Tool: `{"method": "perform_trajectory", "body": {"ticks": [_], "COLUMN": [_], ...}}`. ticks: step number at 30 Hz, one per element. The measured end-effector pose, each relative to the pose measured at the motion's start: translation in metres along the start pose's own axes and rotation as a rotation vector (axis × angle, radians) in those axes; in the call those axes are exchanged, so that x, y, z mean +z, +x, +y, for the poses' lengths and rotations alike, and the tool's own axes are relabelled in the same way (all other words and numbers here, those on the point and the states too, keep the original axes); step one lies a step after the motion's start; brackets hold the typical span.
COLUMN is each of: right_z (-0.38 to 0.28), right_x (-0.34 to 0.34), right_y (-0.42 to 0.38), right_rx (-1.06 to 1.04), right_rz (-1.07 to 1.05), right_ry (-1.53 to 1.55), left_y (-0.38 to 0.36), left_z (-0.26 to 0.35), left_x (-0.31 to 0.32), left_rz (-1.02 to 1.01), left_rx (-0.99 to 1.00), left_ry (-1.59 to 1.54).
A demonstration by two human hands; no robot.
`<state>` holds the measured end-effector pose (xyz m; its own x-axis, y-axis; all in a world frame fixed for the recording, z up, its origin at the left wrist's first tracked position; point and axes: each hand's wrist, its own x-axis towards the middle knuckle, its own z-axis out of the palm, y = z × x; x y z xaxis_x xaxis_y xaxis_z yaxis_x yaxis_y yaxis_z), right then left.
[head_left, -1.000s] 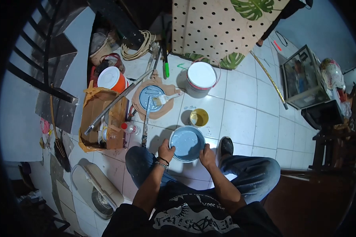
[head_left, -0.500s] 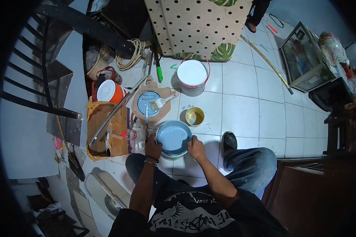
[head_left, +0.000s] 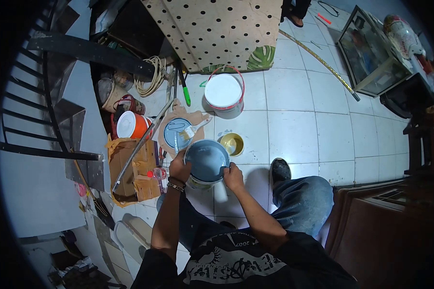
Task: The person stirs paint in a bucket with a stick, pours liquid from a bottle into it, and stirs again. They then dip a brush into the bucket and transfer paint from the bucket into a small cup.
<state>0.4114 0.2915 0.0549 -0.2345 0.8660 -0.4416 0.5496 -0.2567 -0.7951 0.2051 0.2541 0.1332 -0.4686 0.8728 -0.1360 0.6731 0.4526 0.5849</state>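
Note:
Both hands grip the rim of a round bucket of blue-grey paint in front of my knees. My left hand is closed on its left side, and my right hand on its right side. Just beyond it is a small yellowish bowl. Left of that, a paint-smeared lid lies on a piece of cardboard, with a paintbrush resting across its edge. A white-lidded pail with a red handle stands farther off.
At left are an open cardboard box, a long metal pole, a red-capped bottle and an orange container. A dotted panel stands ahead. A glass case is at right; another person's foot shows at the top.
The paint bucket has risen and tilted a little in both my hands, moving forward and left towards the lid. My view has shifted slightly too.

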Motion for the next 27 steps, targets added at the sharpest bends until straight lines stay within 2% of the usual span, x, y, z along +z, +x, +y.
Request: {"method": "perform_trajectory", "body": {"ticks": [8,14,20,27], "right_z": [-0.005,0.002,-0.004,-0.012], "right_x": [0.0,0.005,-0.009,-0.013], "right_y": [0.005,0.012,0.017,0.016], "right_rx": [0.048,-0.01,0.132,0.199], "right_rz": [-0.014,0.045,-0.066,-0.123], "right_ry": [0.089,0.105,0.337,0.561], "left_y": [0.015,0.027,0.035,0.052], "left_z": [0.021,0.015,0.06,0.078], "left_x": [-0.011,-0.006,-0.013,-0.012], "left_rz": [-0.039,-0.038,-0.104,-0.122], "left_rx": [0.003,0.018,-0.018,0.047], "left_ry": [0.141,0.185,0.237,0.353]}}
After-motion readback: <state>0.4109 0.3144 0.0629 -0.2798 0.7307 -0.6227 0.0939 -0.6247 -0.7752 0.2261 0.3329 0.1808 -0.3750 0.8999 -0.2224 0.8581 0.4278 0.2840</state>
